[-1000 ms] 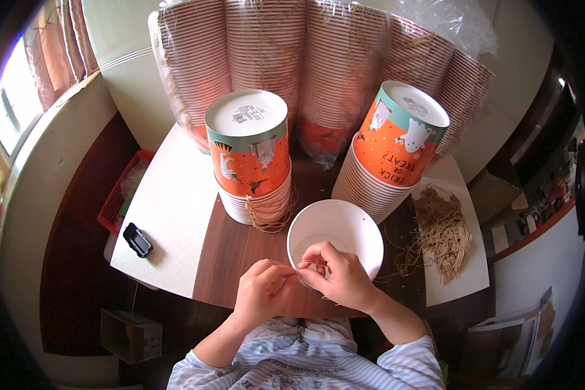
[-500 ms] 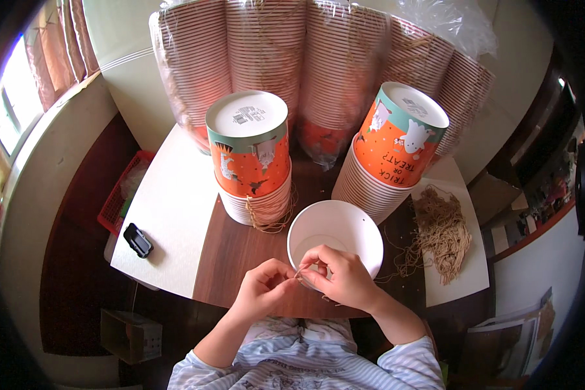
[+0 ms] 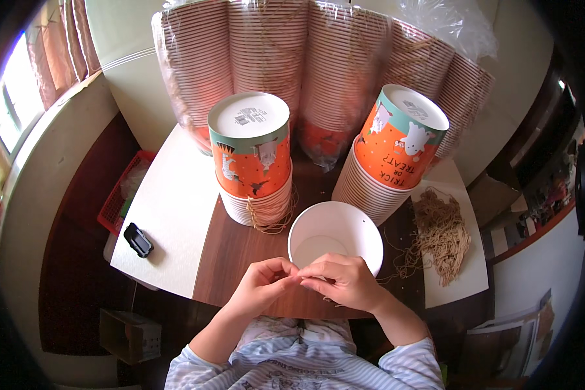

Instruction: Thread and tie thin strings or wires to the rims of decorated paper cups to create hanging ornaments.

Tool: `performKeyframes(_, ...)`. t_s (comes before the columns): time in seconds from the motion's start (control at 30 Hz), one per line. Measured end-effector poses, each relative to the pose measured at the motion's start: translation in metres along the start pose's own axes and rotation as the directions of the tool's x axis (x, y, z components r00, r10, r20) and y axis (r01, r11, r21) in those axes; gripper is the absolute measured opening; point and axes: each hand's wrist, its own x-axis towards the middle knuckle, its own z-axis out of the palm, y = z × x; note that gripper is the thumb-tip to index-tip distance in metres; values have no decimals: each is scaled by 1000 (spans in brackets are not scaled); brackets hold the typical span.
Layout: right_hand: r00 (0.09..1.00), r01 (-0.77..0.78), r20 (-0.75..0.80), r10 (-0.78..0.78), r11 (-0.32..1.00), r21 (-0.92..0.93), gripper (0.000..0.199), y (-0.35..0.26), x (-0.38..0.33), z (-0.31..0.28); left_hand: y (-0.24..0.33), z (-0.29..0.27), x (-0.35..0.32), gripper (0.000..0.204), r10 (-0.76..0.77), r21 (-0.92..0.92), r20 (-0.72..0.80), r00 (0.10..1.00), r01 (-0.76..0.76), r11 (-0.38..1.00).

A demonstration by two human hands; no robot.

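Observation:
Both hands meet at the front rim of a white paper bucket (image 3: pixel 344 224) whose open mouth faces up. My left hand (image 3: pixel 264 287) is closed in a pinch, thumb against forefinger. Its fingertips touch those of my right hand (image 3: pixel 344 283), which pinches in the same way. Between them is thin tan cord, almost wholly hidden by the fingers now. A short bit of cord (image 3: pixel 329 300) shows below the right hand. A loose tangle of tan cord (image 3: pixel 442 237) lies to the right, with strands trailing toward the bucket.
Two stacks of upside-down orange-and-green paper buckets, a left stack (image 3: pixel 253 162) and a right stack (image 3: pixel 396 146), stand beyond the bucket. Cord loops hang on the left one. Tall plastic-wrapped bucket stacks (image 3: pixel 266 58) line the back. A small black tray (image 3: pixel 138 240) lies at left.
The fingertips have drawn closer together, covering the cord that showed between them. My right hand's fingers lie flatter. The bucket and stacks stay in place.

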Motion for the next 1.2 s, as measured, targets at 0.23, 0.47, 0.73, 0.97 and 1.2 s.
performKeyframes(0.23,996,37,-84,-36,999,8,9,6,-1,3,3,3,0,10,6,18,-8,1000,-6,1000)
performKeyframes(0.47,993,-63,-99,68,996,55,8,4,1,1,5,7,-1,21,246,616,-27,969,-178,767)
performKeyframes(0.73,989,-134,-58,135,990,35,7,3,-1,1,0,3,-1,8,262,397,-47,964,-222,890)
performKeyframes(0.97,982,-187,-20,186,982,-30,7,3,-7,0,2,1,-8,6,121,23,-80,989,-120,993)
performKeyframes(1.2,991,-118,-81,105,978,-175,9,-17,-23,8,-6,2,-27,12,-8,134,-81,997,19,991)
